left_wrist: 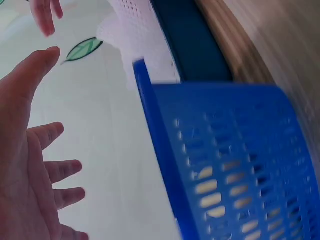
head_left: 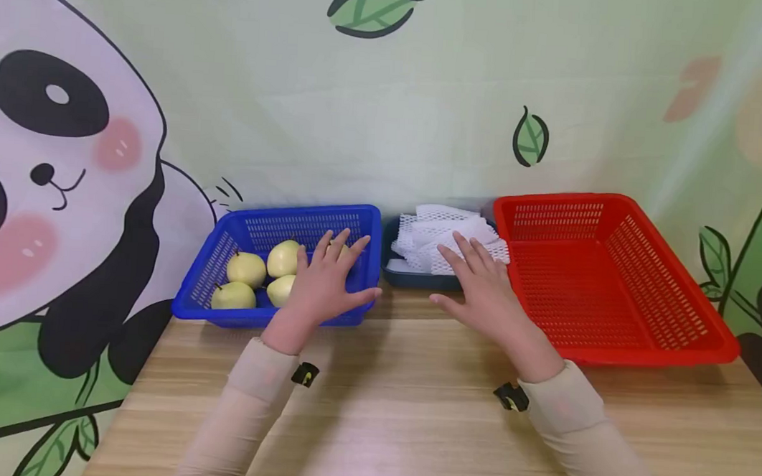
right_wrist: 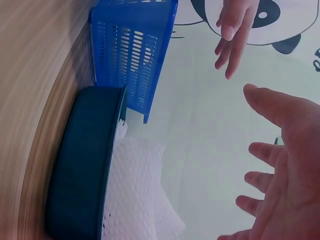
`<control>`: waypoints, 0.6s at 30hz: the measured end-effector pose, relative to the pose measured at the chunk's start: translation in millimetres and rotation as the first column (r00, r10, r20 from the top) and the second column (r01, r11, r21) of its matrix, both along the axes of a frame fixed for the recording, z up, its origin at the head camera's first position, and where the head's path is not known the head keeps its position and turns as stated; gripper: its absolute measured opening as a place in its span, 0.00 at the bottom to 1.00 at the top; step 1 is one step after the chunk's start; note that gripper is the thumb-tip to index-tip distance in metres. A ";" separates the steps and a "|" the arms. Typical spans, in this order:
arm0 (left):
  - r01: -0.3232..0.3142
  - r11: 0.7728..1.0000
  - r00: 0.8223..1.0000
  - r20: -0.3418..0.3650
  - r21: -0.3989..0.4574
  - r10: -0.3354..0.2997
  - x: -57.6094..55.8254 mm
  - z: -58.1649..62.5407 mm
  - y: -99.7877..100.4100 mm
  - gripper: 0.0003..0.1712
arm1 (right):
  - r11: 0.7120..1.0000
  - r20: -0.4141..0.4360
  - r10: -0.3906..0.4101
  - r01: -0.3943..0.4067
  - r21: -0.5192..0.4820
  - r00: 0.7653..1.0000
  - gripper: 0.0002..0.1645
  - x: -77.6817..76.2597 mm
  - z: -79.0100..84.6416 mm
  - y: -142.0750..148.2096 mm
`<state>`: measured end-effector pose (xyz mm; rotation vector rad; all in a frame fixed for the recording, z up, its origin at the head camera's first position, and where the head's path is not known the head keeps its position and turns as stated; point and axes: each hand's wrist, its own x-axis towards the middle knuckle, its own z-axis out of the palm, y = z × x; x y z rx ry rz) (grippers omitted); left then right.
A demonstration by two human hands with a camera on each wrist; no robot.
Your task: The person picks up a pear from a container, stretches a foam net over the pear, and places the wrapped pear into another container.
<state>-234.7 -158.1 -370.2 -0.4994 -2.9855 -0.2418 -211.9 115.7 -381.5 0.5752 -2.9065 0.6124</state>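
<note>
My left hand (head_left: pixel 325 282) hovers over the right part of a blue basket (head_left: pixel 190 293), fingers spread and nothing held. Several pale yellow pears (head_left: pixel 246 270) lie in that basket; one behind the fingers is mostly hidden. White foam net sleeves (head_left: pixel 429 233) are heaped in a dark teal tray (head_left: pixel 411 279) beside it. In front of the sleeves, my right hand (head_left: pixel 486 294) is held up with its fingers spread, also holding nothing. Both palms show in the wrist views, where the left hand (left_wrist: pixel 25 165) is apart from the basket wall.
A large red basket (head_left: pixel 591 292) with nothing in it stands on the right, close against the tray. All three containers stand along the back of the wooden table (head_left: pixel 398 411). Behind them hangs a backdrop (head_left: pixel 426 125) printed with a panda and leaves.
</note>
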 end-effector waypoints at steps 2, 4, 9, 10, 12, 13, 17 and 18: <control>-0.005 1.000 1.000 0.008 -0.006 0.005 -2.7 3.0 -6.3 0.52 | 0.999 -0.022 0.035 -0.036 -0.027 0.999 0.50 -0.6 -0.2 -4.5; -0.009 1.000 1.000 0.020 -0.008 0.009 -4.9 7.0 -12.3 0.51 | 0.996 -0.046 0.072 -0.074 -0.055 0.996 0.49 -0.8 -0.6 -9.8; -0.013 1.000 0.998 0.053 0.000 0.013 -12.3 18.2 -25.5 0.50 | 0.982 -0.097 0.147 -0.157 -0.108 0.984 0.45 -1.9 -1.6 -25.0; -0.013 1.000 0.998 0.060 0.004 0.012 -14.3 20.2 -27.8 0.50 | 0.978 -0.102 0.159 -0.171 -0.119 0.982 0.45 -2.2 -1.5 -28.3; -0.021 1.000 0.997 0.080 0.012 0.020 -19.0 23.7 -32.1 0.49 | 0.972 -0.119 0.184 -0.198 -0.128 0.976 0.44 -3.1 -1.7 -35.0; -0.030 0.999 0.995 0.095 0.018 0.028 -21.4 25.3 -34.1 0.49 | 0.969 -0.122 0.194 -0.210 -0.131 0.973 0.44 -3.6 -2.2 -38.2; -0.065 0.997 0.983 0.174 0.032 0.059 -31.5 30.4 -40.7 0.47 | 0.959 -0.149 0.237 -0.256 -0.125 0.960 0.40 -6.7 -6.3 -50.8; -0.070 0.997 0.979 0.194 0.037 0.061 -34.3 31.4 -41.9 0.46 | 0.957 -0.149 0.246 -0.265 -0.120 0.958 0.40 -7.0 -7.1 -53.8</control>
